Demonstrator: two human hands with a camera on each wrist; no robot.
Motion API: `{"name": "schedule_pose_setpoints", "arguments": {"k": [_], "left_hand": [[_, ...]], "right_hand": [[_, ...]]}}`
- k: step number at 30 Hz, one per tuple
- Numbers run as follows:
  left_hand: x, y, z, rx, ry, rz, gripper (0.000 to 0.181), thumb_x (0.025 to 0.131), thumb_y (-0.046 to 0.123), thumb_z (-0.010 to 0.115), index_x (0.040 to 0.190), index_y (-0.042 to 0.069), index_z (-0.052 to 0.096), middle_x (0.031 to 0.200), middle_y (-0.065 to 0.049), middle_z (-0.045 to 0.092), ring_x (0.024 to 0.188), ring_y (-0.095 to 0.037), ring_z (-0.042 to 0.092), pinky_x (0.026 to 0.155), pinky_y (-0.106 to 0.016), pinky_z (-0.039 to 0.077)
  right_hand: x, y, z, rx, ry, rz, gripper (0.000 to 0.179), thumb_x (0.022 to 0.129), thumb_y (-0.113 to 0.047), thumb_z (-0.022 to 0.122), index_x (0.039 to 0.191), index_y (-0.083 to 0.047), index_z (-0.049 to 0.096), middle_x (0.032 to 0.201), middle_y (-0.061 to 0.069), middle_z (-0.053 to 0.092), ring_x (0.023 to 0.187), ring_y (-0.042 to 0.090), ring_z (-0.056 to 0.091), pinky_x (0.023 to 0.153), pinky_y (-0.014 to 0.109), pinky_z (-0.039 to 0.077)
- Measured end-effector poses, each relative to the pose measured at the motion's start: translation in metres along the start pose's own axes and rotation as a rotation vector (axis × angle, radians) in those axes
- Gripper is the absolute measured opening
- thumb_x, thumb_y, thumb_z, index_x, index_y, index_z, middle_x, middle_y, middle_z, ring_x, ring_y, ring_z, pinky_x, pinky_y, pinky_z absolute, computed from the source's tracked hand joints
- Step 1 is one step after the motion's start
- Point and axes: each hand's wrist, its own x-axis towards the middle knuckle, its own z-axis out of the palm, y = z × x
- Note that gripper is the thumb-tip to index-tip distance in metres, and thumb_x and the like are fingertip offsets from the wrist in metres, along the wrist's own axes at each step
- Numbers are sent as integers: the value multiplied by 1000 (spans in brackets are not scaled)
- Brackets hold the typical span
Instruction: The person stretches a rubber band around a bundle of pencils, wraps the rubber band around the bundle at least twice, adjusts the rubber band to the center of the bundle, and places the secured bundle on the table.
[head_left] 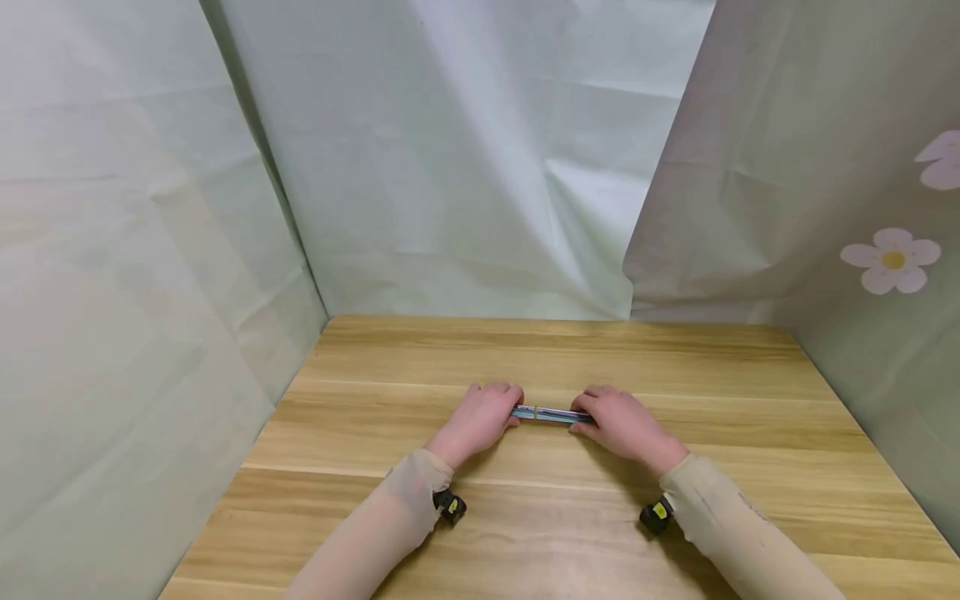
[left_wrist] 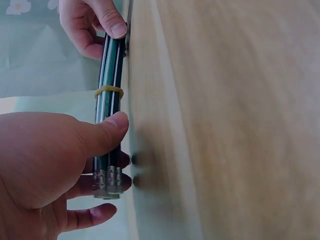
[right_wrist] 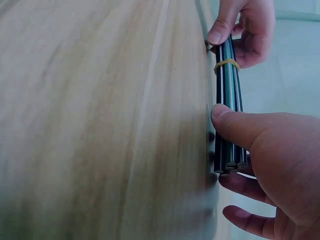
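A bundle of striped pencils [head_left: 553,414], dark and green with pale lines, lies crosswise between both hands. Round its middle runs a yellow rubber band [left_wrist: 109,90]. My left hand [head_left: 483,417] grips the left end, where metal ferrules [left_wrist: 114,177] stick out past the thumb in the left wrist view. At the other end my right hand [head_left: 621,421] pinches the bundle with thumb and fingers. Flat unsharpened pencil ends [right_wrist: 230,166] show below the right thumb in the right wrist view. Fingers and thumbs cover part of each end.
The wooden table [head_left: 360,392] extends on all sides of the hands. Pale cloth walls [head_left: 465,208] enclose it at the back and sides, the right one [head_left: 862,350] with printed flowers. A small black wrist device [head_left: 450,506] sits under each sleeve.
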Motion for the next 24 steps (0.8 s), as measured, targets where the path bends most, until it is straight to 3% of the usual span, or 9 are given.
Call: {"name": "schedule_pose_setpoints", "arguments": {"k": [9, 17, 24], "left_hand": [[0, -3, 2, -4, -29, -24, 25, 99, 32, 79, 114, 16, 67, 111, -2, 68, 109, -23, 65, 87, -45, 50], [-4, -11, 3, -30, -71, -72, 43, 100, 37, 78, 133, 14, 65, 127, -6, 67, 125, -27, 61, 99, -54, 50], [-19, -28, -5, -106, -30, -64, 58, 102, 42, 74, 147, 10, 57, 138, -11, 63, 134, -31, 57, 104, -61, 47]], "right_hand": [[1, 0, 2, -24, 1, -8, 25, 95, -30, 85, 111, -12, 76, 103, 1, 68, 95, 24, 66, 80, 48, 57], [-2, 3, 4, -15, -13, 9, 30, 96, -28, 84, 119, -12, 75, 108, 3, 68, 99, 25, 66, 81, 49, 57], [-14, 13, -2, 15, 0, 40, 61, 96, -41, 82, 144, -7, 64, 134, 14, 66, 120, 37, 65, 98, 58, 53]]}}
